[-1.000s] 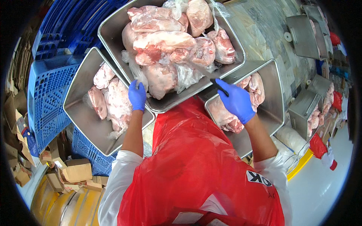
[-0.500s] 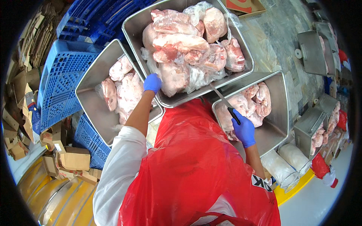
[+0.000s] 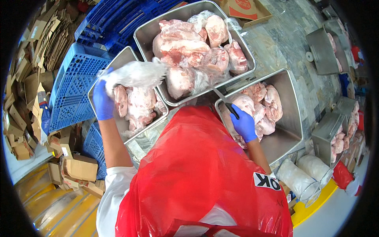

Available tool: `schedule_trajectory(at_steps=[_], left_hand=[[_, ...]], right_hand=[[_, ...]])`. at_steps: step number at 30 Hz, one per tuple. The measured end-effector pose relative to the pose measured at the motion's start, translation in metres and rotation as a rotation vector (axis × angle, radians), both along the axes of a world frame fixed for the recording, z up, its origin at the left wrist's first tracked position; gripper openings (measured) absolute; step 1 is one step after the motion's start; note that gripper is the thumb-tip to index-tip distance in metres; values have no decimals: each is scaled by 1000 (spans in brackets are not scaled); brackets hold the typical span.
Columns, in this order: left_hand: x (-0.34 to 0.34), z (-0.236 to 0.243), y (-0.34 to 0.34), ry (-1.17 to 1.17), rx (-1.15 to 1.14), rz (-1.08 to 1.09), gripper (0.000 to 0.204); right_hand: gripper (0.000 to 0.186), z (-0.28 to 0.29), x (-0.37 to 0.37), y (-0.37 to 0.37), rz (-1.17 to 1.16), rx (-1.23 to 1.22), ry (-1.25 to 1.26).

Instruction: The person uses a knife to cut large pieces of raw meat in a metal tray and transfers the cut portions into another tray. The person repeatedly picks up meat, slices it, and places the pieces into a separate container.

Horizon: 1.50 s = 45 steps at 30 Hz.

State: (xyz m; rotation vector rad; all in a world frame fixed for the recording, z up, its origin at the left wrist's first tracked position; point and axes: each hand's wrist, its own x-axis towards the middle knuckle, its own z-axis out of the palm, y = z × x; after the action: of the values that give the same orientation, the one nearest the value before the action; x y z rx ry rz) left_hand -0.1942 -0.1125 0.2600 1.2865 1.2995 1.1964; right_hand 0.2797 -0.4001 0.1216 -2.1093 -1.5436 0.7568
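Note:
My blue-gloved left hand (image 3: 104,100) grips a crumpled, translucent plastic wrap (image 3: 136,74) above the left steel bin (image 3: 92,102), partly hiding the meat (image 3: 140,104) there. My blue-gloved right hand (image 3: 242,122) is closed on the black handle of a knife (image 3: 231,110), its blade pointing up-left at the near rim of the upper steel bin (image 3: 207,4). That bin is heaped with pale pink meat (image 3: 181,55) and plastic. Below the right hand, the right steel bin (image 3: 286,142) holds more meat (image 3: 272,102). A red apron covers my body.
Blue plastic pallets (image 3: 71,87) stand left, beside stacked flattened cardboard (image 3: 53,37) and loose boxes (image 3: 79,168). An open carton (image 3: 254,17) lies at the back on tiles. At right are steel bins with meat (image 3: 321,140), white rolls (image 3: 296,179) and red material (image 3: 341,175).
My left hand has moved leftward from the upper bin, drawing plastic wrap over the left bin. The knife in my right hand has dropped lower since a second ago.

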Motion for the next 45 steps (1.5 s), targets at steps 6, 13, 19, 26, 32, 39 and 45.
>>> schedule_trajectory(at_steps=[6, 13, 19, 26, 32, 39, 45], left_hand=[[-25, 11, -39, 916, 217, 13, 38], [-115, -166, -36, -471, -332, 49, 40], [-120, -193, -28, -531, -345, -35, 39], [-179, -203, -21, -606, -383, 1, 45], [-237, -215, -67, 477, -88, -169, 35], [-263, -232, -109, 870, -139, -242, 39], [-265, -266, -104, 331, -255, -96, 42]], right_hand=[[43, -4, -9, 3, 93, -22, -13], [43, 22, -20, 0, 114, -47, 20], [46, 10, -16, -42, -47, -36, -85], [46, 24, -69, -42, -79, -126, -131], [44, 39, -121, -33, -96, -99, -138], [42, 55, -165, -24, -104, -88, -181], [43, 29, -150, 6, -184, -24, -105]])
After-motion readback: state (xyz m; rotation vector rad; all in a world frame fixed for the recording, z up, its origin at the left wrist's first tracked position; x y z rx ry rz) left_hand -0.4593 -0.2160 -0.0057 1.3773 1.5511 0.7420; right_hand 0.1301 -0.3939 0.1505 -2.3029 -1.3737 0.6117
